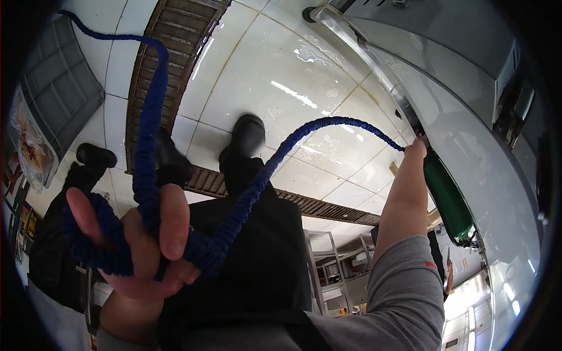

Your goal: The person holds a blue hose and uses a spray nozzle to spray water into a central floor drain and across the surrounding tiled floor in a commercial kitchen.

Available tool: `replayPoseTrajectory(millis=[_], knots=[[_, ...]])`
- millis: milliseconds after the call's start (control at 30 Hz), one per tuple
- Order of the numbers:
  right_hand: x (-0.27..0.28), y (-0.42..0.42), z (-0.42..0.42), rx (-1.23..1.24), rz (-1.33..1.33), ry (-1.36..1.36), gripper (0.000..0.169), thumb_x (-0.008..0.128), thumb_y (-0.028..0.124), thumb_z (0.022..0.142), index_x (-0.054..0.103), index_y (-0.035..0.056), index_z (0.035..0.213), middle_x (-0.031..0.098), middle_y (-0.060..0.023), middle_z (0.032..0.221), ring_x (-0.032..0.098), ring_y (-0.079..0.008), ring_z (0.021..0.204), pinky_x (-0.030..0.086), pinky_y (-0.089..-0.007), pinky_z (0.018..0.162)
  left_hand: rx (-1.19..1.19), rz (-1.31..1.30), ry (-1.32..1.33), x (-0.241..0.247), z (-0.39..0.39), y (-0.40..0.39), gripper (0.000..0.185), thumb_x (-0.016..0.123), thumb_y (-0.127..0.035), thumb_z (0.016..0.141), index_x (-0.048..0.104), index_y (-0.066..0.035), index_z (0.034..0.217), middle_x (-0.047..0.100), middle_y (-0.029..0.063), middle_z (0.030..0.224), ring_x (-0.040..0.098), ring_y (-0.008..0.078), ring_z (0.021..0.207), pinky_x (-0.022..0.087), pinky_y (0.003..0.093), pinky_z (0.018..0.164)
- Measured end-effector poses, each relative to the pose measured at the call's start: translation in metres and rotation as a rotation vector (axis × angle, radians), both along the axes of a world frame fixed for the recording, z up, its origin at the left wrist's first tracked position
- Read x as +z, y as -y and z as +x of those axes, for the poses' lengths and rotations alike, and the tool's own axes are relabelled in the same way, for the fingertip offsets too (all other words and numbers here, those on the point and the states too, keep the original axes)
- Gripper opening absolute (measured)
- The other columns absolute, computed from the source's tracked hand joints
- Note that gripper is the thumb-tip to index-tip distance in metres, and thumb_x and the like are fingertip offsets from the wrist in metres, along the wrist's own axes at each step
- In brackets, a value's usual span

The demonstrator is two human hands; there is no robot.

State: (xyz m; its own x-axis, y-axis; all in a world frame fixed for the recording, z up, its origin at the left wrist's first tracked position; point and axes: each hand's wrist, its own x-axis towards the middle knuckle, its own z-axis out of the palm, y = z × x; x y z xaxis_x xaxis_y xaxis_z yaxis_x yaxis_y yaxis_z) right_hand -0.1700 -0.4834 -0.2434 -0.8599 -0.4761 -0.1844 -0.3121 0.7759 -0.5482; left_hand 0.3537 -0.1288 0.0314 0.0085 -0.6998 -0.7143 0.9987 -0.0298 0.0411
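A blue fabric-covered expandable hose (147, 131) comes in from the upper left and loops through my left hand (140, 250), whose fingers are closed around its gathered coils. From there the hose arches over the wet floor to my right hand (416, 147). My right arm is stretched out, and the hand is at the hose's far part, beside the edge of a shiny metal unit (465, 136). What its fingers grip there is too small to tell. A green cylinder (448, 197) lies along the unit just below that hand.
Wet white tiles (272, 83) cover the floor, crossed by rusty drain grates (171, 66). At the left are a grey plastic crate (63, 79), a clear bag with food-like contents (35, 145) and another person's shoe (95, 155). Metal shelving (333, 267) stands behind; another person's arm (449, 278) shows at right.
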Motion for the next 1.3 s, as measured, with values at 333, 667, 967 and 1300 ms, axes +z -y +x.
replayPoseTrajectory(millis=[333,667,967,1300], knots=[[0.001,-0.001,-0.023,0.217,0.070,0.107,0.033,0.069,0.016,0.073,0.060,0.0016,0.102,0.062,-0.0038,0.099,0.056,-0.0159,0.089,0.043,-0.0304,0.077,0.123,-0.006,-0.004,-0.001,0.001,-0.015,0.074,0.020,-0.069,0.080,0.029,-0.007,0.118,0.047,0.0126,0.074,0.042,0.0177,0.038,0.043,0.0311,0.044],[0.013,0.001,-0.014,0.308,0.207,-0.015,0.036,0.066,0.018,0.076,0.057,0.0015,0.106,0.058,-0.0058,0.106,0.052,-0.0175,0.097,0.039,-0.0346,0.083,0.031,0.044,0.063,-0.003,0.000,-0.010,0.069,0.019,-0.069,0.080,0.036,-0.003,0.070,0.040,0.0028,0.057,0.042,0.0134,0.040,0.036,0.0275,0.047],[0.018,-0.005,-0.002,0.396,0.170,0.040,0.043,0.065,0.021,0.077,0.053,-0.0005,0.113,0.055,-0.0094,0.115,0.049,-0.0198,0.107,0.036,-0.0302,0.090,0.004,-0.006,0.075,-0.004,-0.002,-0.005,0.068,0.017,-0.068,0.082,0.033,-0.007,0.056,0.043,0.0040,0.068,0.042,0.0133,0.040,0.038,0.0288,0.049],[0.007,0.010,-0.018,0.584,0.349,-0.231,0.039,0.061,0.022,0.080,0.054,0.0005,0.112,0.057,-0.0075,0.112,0.053,-0.0188,0.102,0.039,-0.0291,0.085,-0.033,-0.081,0.040,-0.012,-0.001,-0.006,0.069,0.015,-0.067,0.082,0.029,-0.010,0.046,0.044,0.0051,0.078,0.042,0.0129,0.040,0.038,0.0291,0.051]])
